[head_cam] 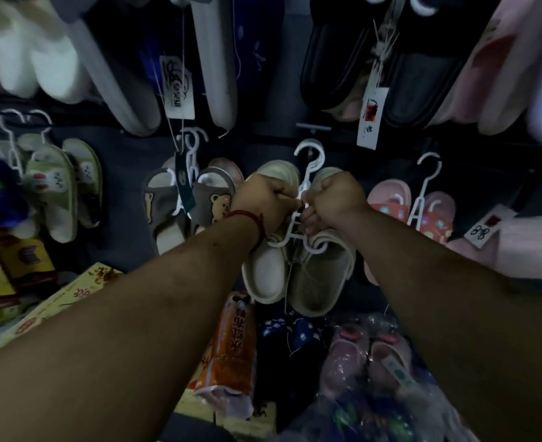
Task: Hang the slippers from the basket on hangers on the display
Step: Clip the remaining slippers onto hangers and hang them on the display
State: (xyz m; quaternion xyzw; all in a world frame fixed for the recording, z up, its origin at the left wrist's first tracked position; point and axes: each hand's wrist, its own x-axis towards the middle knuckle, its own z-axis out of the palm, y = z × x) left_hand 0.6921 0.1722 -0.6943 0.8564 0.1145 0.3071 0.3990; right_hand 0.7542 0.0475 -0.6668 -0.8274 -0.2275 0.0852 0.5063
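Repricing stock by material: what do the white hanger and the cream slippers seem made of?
White hanger: likely moulded plastic, thin, smooth, faintly glossy. Cream slippers: probably soft foam or rubber, matte, thick rounded soles; dim light leaves doubt.

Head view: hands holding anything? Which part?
Left hand and right hand both grip the white hanger at its middle stem, below the hook; cream slippers hang from it.

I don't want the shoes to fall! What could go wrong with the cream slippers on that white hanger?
The left hand and right hand both grip the white hanger at its middle; if the grip slips, the cream slippers might drop. The bear slippers and pink slippers hang close on either side and could get bumped. Whether the hook is on a peg is unclear, so letting go now seems risky.
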